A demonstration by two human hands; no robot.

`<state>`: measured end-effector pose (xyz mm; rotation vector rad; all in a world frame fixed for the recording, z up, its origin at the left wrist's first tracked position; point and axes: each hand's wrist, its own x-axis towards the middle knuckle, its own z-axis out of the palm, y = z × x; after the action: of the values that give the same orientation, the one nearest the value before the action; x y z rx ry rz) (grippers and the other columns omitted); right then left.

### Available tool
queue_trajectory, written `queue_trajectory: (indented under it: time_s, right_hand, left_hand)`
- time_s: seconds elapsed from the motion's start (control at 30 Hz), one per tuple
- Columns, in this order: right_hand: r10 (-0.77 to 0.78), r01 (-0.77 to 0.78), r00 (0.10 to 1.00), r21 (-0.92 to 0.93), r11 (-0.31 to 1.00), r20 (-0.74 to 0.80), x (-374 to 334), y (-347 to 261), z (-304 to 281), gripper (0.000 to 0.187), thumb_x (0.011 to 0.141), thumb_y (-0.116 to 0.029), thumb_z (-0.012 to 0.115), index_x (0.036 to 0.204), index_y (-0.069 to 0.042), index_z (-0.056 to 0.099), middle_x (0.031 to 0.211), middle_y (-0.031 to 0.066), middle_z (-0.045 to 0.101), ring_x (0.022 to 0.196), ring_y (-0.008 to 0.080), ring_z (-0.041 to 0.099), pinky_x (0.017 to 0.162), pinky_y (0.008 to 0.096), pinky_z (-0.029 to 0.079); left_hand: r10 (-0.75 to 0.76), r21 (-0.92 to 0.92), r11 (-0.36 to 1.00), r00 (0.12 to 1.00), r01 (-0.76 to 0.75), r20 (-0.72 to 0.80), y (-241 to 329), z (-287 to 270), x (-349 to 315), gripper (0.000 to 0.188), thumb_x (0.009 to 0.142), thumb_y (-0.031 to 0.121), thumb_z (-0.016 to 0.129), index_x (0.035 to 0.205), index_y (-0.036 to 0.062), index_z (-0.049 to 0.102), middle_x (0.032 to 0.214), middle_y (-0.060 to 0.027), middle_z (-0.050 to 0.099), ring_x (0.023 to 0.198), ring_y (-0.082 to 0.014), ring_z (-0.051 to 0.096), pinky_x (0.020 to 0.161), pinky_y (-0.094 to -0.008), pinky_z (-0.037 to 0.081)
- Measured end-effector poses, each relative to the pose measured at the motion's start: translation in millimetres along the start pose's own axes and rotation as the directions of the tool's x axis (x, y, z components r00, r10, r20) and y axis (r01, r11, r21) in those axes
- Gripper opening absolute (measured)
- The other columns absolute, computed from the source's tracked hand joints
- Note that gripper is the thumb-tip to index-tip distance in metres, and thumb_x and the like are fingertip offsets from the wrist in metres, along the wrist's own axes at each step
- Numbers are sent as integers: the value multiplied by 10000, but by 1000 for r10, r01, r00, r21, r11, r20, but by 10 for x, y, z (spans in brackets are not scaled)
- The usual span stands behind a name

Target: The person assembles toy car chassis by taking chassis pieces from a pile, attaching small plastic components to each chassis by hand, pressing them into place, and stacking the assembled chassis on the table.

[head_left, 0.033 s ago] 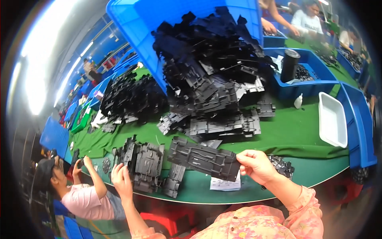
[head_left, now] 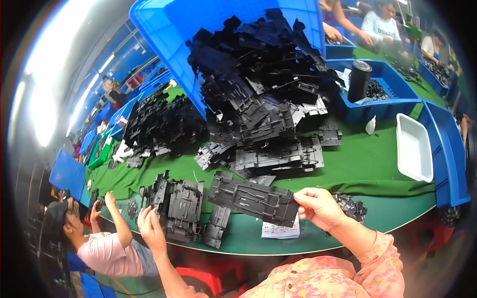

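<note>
green tabletop (head_left: 397, 211), hands (head_left: 320, 206) well apart

The big blue plastic bin (head_left: 161, 42) runs out of my view up top; in front of it, a flat black plastic plate (head_left: 248, 198) hides part of a white paper sheet (head_left: 279, 231), its print too small for me. Left of the bin, a distant figure (head_left: 109, 87) blurs.

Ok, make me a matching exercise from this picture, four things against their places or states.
Things:
1. bare right hand
2. white rectangular tray
3. red plastic stool
4. printed white paper sheet

Places or states:
A. below the green table
B. partly hidden behind the panel
C. gripping a flat black panel
D. beside a blue plastic bin

Pairs: 1-C, 2-D, 3-A, 4-B
</note>
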<state>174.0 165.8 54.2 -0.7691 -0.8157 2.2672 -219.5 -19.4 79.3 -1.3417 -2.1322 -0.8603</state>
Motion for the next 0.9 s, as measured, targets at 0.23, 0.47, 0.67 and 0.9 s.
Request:
queue_trajectory:
  time_s: [0.23,0.47,0.67,0.9]
  right_hand:
    - [61,-57,998,173,983,-14,-43,200,-82,117,889,-162,619,907,-50,587,788,-20,541,668,88,540,624,244,469]
    - [146,-156,988,269,951,55,-167,475,-14,147,891,-156,613,964,-31,589,831,6,569,688,103,574,645,256,504]
    - [357,-365,925,39,930,128,-427,701,58,188,911,-162,585,1016,-7,586,839,55,621,735,134,617,684,278,530]
    - [-374,388,867,-917,91,330,-633,-92,-558,106,810,-34,647,909,0,660,822,115,653,760,237,638,671,311,514]
  left_hand:
    - [76,-643,547,733,536,676,1381,43,-487,337,914,118,432,1175,-35,580,1106,-135,629,1052,-198,565,944,-325,410]
    - [-73,-648,-508,721,568,689,2058,703,-699,715,923,610,276,1401,79,296,1370,-141,419,1208,-336,449,1015,-458,356]
    - [-132,-563,-659,660,499,740,2214,594,-783,756,894,660,258,1365,73,328,1239,-208,492,919,-312,610,815,-541,507]
    - [-105,-510,-662,607,549,788,2046,572,-849,652,937,578,271,1355,87,366,1236,-206,507,897,-311,623,786,-551,518]
